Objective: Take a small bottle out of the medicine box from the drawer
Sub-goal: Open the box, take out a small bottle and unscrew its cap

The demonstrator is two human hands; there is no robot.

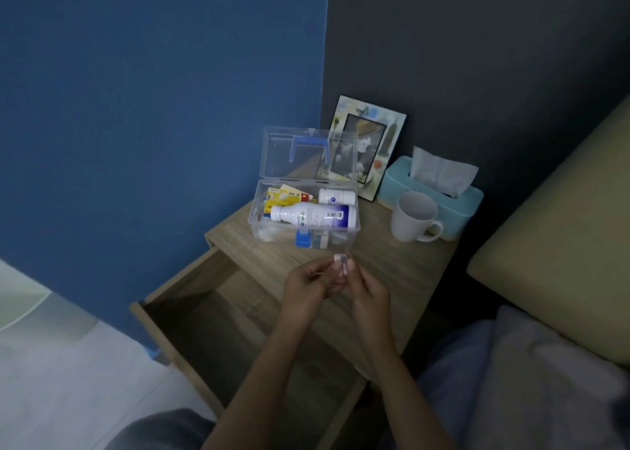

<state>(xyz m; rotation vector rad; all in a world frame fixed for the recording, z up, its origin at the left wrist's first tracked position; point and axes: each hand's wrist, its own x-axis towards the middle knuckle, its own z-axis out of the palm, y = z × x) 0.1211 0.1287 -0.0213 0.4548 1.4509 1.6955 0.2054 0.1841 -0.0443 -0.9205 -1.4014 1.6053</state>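
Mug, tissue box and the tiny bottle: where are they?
white mug [410, 222]: head view, on its outer side wall.
teal tissue box [468, 207]: head view, on its right end.
small bottle [341, 264]: head view, on its body between both hands.

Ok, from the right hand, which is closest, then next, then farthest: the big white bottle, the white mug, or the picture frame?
From the right hand:
1. Big white bottle, lying in the open clear box just beyond the hand.
2. White mug, farther off to the right.
3. Picture frame, leaning at the back wall.
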